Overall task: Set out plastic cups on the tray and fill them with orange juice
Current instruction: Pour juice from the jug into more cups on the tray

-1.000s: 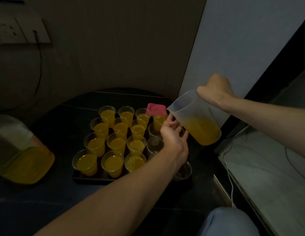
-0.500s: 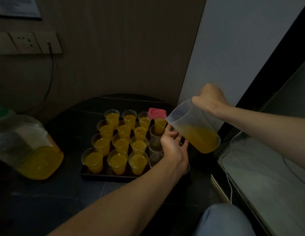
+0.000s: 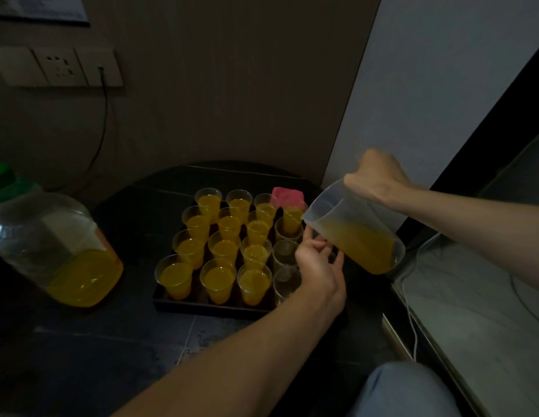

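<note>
Dark table [image 3: 81,356]; tray [image 3: 202,307] of cups [image 3: 218,279], mostly filled. Right grip [image 3: 376,180] grasps the tilted jug [image 3: 355,236] at the tray's right edge, barely shifted since before. Left grip [image 3: 319,266] curled beneath the spout; cannot tell whether it holds anything.

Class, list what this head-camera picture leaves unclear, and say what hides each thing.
1. Head view: the left hand covers the tray at its right corner; what its fingers hold is unclear.
2. The right hand hides the handle of the jug.
3. The big bottle is cut by the left edge.
4. The wall notice is cut by the top edge and too dark to read.
</note>
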Motion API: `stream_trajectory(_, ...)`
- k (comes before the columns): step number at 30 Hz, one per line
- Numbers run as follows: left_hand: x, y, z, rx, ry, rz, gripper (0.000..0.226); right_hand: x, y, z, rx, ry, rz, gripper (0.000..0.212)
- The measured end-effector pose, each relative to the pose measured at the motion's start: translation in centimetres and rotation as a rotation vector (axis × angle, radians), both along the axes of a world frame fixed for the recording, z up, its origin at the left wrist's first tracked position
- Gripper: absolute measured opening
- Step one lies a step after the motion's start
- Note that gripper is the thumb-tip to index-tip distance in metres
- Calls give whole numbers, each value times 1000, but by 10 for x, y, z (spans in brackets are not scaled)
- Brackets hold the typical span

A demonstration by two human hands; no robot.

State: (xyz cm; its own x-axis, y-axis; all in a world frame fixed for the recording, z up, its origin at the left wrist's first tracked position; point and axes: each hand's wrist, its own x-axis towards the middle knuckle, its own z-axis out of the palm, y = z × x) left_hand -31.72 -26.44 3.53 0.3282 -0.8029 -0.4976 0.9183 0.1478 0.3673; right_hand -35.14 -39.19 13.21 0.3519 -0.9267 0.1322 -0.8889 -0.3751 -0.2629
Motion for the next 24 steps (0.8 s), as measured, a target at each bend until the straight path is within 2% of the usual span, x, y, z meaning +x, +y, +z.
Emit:
stream_trajectory(3, 2, -1, -1, -3, 1, -8, 79, 3, -3, -2, -4, 7, 6, 32)
stream_trajectory(7, 2, -5, -5, 21, 10, 9, 65, 7, -3, -4, -8, 33, 20, 32)
stream_trajectory(24, -2, -13, -10, 23, 51, 29, 68, 16, -2, -4, -38, 106, 56, 36)
